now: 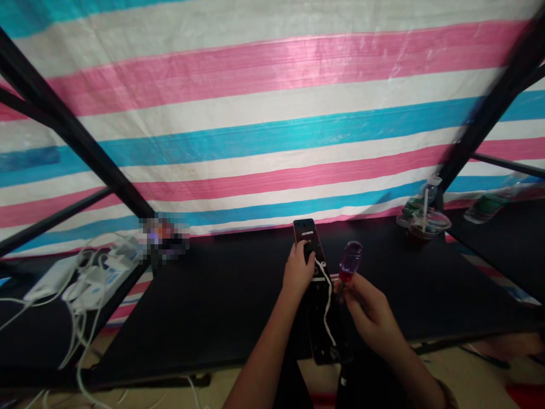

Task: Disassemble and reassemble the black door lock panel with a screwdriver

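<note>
A long dark device (321, 307) with a white cable (328, 304) along it lies across the front edge of the black table, its far end towards the striped sheet. My left hand (297, 267) is on its upper part, thumb and fingers bent around a small dark piece that I cannot make out. In my right hand (369, 309), beside the device, is a screwdriver (351, 260) with a purple and red handle. The handle points up and the shaft slants down past my fingers; where its tip ends is not clear.
White power strips and tangled cables (91, 284) lie at the left. A blurred-out item (164, 237) stands by the left frame post. At the right are a plastic cup with a straw (426, 223) and a bottle (487, 205). Striped sheeting (272, 130) hangs behind the black table (204, 307).
</note>
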The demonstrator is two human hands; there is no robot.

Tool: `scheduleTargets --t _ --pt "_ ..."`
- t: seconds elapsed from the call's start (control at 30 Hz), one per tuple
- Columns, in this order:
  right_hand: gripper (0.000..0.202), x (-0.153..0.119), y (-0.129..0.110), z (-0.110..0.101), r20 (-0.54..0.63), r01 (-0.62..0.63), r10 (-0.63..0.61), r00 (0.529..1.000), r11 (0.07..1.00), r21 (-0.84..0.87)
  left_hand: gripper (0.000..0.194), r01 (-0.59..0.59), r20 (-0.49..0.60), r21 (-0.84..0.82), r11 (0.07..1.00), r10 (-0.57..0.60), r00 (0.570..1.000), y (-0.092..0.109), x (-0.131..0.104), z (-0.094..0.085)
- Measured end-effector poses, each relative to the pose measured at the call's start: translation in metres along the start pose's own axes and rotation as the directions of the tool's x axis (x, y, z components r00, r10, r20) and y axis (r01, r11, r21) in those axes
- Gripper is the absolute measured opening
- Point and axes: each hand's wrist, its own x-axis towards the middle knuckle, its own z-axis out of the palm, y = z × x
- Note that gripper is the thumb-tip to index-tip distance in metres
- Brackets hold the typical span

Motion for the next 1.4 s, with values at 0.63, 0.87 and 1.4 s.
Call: scheduleTargets --t 0.63,0.87,1.4 --pt "0.014 0.005 0.021 0.019 -0.250 0.108 -0.107 0.962 0.994 -0.007 0.043 0.082 -0.064 0.191 0.978 -0.071 0.995 -0.004 0.009 0.010" --pt "0.023 0.007 0.011 0.002 -0.239 0.038 -0.025 0.971 0.998 0.048 0.043 0.019 -0.065 0.150 0.988 -0.009 0.998 -0.005 0.005 0.011" --pt "0.021 -0.013 0.028 0.017 -0.186 0.025 -0.042 0.982 0.995 -0.092 0.023 -0.115 -0.160 0.161 0.980 0.141 0.977 0.003 -0.009 0.012"
